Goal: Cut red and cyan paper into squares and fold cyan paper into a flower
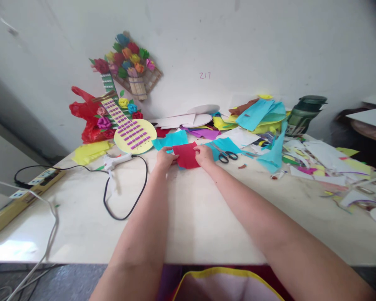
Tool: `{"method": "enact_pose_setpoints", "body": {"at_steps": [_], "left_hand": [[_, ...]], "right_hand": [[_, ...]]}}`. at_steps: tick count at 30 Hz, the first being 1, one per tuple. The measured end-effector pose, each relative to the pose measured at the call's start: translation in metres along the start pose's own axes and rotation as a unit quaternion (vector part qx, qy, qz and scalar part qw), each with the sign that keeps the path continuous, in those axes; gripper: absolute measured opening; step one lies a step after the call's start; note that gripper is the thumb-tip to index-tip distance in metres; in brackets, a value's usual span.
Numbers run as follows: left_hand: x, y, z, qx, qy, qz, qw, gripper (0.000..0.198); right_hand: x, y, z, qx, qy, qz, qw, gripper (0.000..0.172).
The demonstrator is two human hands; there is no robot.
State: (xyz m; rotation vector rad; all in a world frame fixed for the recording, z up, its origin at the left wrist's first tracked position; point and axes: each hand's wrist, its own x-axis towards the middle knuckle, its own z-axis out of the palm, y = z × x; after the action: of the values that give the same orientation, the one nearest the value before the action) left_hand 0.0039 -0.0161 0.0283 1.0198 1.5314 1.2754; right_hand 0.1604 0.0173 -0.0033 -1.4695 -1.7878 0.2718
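Note:
A red paper square (pixel 186 155) lies on the white table (pixel 188 217) over a blue sheet (pixel 171 140). My left hand (pixel 164 159) pinches its left edge with the fingers closed on it. On the opposite edge my right hand (pixel 203 154) grips the same square. Both arms reach far forward across the table. Black-handled scissors (pixel 226 154) rest just right of my right hand on another blue sheet.
A white glue gun (pixel 117 161) with a black cord lies left of my hands. A paper guitar (pixel 130 131), paper flowers (pixel 130 58), a red bag (pixel 86 117), a power strip (pixel 34 184), a green bottle (pixel 303 115) and several paper scraps (pixel 326 167) surround the area.

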Motion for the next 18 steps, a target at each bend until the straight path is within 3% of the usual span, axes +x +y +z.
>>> {"method": "enact_pose_setpoints", "body": {"at_steps": [8,13,18], "left_hand": [[0.002,-0.002,0.0,0.028,0.003,0.021,0.999,0.059],[0.006,-0.004,0.0,0.044,0.011,0.024,0.999,0.062],[0.006,-0.003,0.0,0.068,0.014,0.028,0.997,0.059]], "right_hand": [[0.004,0.003,0.0,0.002,0.0,-0.025,1.0,0.028],[0.0,0.001,-0.006,-0.064,-0.022,-0.022,0.997,0.028],[-0.01,-0.014,-0.014,-0.137,0.037,-0.132,0.981,0.027]]}}
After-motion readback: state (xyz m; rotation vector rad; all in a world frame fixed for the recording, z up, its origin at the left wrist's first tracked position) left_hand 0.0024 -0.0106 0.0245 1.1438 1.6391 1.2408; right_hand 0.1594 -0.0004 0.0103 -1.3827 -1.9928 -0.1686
